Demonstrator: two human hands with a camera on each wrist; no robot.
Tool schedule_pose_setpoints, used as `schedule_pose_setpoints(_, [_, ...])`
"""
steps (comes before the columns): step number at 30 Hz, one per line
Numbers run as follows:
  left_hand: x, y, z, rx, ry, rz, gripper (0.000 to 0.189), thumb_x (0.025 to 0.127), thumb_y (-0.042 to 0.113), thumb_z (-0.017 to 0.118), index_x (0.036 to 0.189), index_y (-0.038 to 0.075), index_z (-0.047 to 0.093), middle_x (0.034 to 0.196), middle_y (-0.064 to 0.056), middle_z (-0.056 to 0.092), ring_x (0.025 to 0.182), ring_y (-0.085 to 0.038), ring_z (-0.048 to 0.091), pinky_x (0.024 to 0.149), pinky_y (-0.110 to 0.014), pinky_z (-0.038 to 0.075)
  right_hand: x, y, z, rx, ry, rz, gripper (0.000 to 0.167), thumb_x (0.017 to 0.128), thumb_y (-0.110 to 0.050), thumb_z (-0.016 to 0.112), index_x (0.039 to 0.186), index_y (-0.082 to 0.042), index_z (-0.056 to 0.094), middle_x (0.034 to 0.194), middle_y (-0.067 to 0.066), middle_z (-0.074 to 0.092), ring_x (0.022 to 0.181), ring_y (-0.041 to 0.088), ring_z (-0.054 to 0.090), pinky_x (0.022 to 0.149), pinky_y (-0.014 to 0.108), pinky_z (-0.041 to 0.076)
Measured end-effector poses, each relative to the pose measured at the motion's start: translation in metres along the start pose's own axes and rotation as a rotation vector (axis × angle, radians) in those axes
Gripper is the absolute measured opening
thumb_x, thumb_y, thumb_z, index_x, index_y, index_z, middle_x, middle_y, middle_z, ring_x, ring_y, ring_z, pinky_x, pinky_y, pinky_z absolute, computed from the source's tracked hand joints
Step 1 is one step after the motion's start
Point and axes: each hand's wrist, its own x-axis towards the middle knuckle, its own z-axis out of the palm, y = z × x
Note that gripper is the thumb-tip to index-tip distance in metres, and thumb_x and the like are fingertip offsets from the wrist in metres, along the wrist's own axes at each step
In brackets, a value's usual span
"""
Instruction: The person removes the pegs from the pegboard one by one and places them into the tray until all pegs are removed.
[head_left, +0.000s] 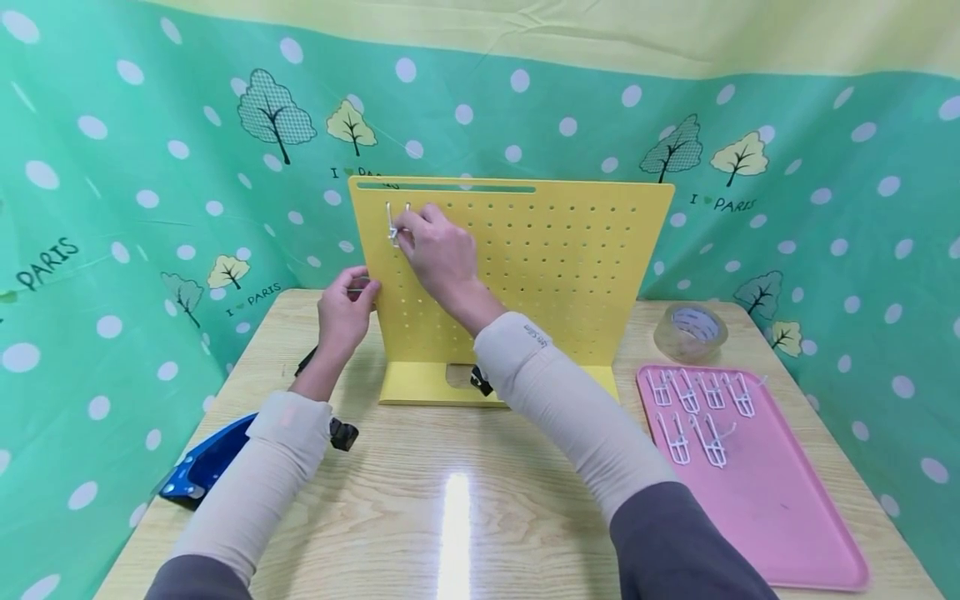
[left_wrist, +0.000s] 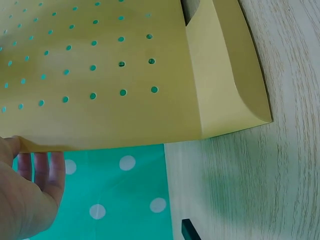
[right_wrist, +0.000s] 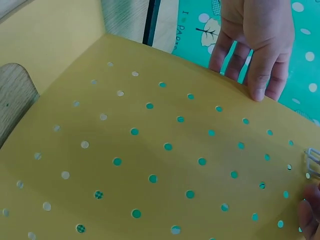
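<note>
A yellow pegboard [head_left: 555,275] stands upright on its folded base. My left hand [head_left: 347,308] grips its left edge, with the thumb on the front face and the fingers behind, as the left wrist view shows. Near the top left corner, a white wire hook [head_left: 391,223] sits against the board. Just right of it, my right hand [head_left: 442,250] pinches another white hook, of which only the top end shows above the fingers. In the right wrist view a piece of white hook [right_wrist: 313,162] appears at the right edge, by the fingertips.
To the right lies a pink tray [head_left: 780,517] with several white wire hooks [head_left: 678,437] on it. Behind the tray is a roll of clear tape [head_left: 690,332]. A blue holder [head_left: 213,458] stands at the left, partly behind the left forearm. Polka-dot curtain surrounds the table.
</note>
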Motion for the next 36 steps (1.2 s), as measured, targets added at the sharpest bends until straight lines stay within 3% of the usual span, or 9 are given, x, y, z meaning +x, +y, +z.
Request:
schedule_pose_setpoints(5, [0.0, -0.001, 0.0, -0.008, -0.007, 0.003, 0.033, 0.102, 0.021, 0.063, 0.132, 0.006, 0.063, 0.12, -0.019, 0.069, 0.101, -0.022, 0.068, 0.086, -0.033, 0.066, -0.002, 0.0, 0.0, 0.008, 0.01, -0.007, 0.016, 0.103, -0.027, 0.06, 0.106, -0.023, 0.075, 0.094, -0.002, 0.069, 0.058, 0.011, 0.055, 0.046, 0.021, 0.046])
schedule_pose_setpoints(12, [-0.001, 0.0, 0.0, 0.004, -0.009, -0.006, 0.033, 0.102, 0.021, 0.063, 0.132, 0.008, 0.063, 0.119, -0.017, 0.069, 0.101, -0.02, 0.067, 0.084, -0.025, 0.066, -0.002, -0.001, -0.005, 0.017, 0.043, -0.034, 0.016, 0.102, -0.028, 0.062, 0.108, -0.023, 0.076, 0.099, -0.002, 0.073, 0.058, 0.01, 0.058, 0.046, 0.02, 0.047])
schedule_pose_setpoints(20, [0.0, 0.0, 0.0, 0.018, -0.004, -0.019, 0.034, 0.103, 0.023, 0.062, 0.133, 0.008, 0.063, 0.121, -0.018, 0.068, 0.104, -0.022, 0.068, 0.085, -0.026, 0.066, -0.008, 0.003, -0.013, 0.034, 0.12, -0.102, 0.012, 0.099, -0.026, 0.067, 0.099, -0.022, 0.079, 0.088, -0.002, 0.071, 0.059, 0.009, 0.059, 0.045, 0.02, 0.048])
schedule_pose_setpoints(25, [-0.001, 0.001, 0.001, 0.01, -0.001, -0.019, 0.034, 0.102, 0.022, 0.063, 0.133, 0.007, 0.063, 0.122, -0.018, 0.068, 0.108, -0.027, 0.068, 0.089, -0.034, 0.066, -0.018, 0.013, -0.03, 0.076, 0.102, -0.079, 0.01, 0.096, -0.024, 0.071, 0.098, -0.022, 0.08, 0.087, -0.002, 0.071, 0.064, 0.01, 0.061, 0.05, 0.019, 0.051])
schedule_pose_setpoints(31, [-0.003, 0.001, 0.0, 0.042, 0.006, -0.023, 0.035, 0.103, 0.025, 0.062, 0.134, 0.009, 0.063, 0.124, -0.016, 0.069, 0.11, -0.027, 0.068, 0.083, -0.022, 0.065, -0.037, 0.035, -0.051, 0.145, 0.044, -0.037, 0.008, 0.094, -0.023, 0.074, 0.098, -0.019, 0.08, 0.091, 0.0, 0.073, 0.068, 0.011, 0.064, 0.054, 0.018, 0.053])
schedule_pose_setpoints(36, [-0.003, 0.001, 0.001, 0.034, 0.008, -0.015, 0.035, 0.103, 0.025, 0.062, 0.134, 0.009, 0.063, 0.122, -0.017, 0.069, 0.106, -0.023, 0.067, 0.083, -0.022, 0.065, -0.059, 0.056, -0.066, 0.173, -0.019, 0.004, 0.006, 0.092, -0.02, 0.075, 0.096, -0.017, 0.079, 0.092, 0.0, 0.073, 0.072, 0.013, 0.068, 0.06, 0.02, 0.058])
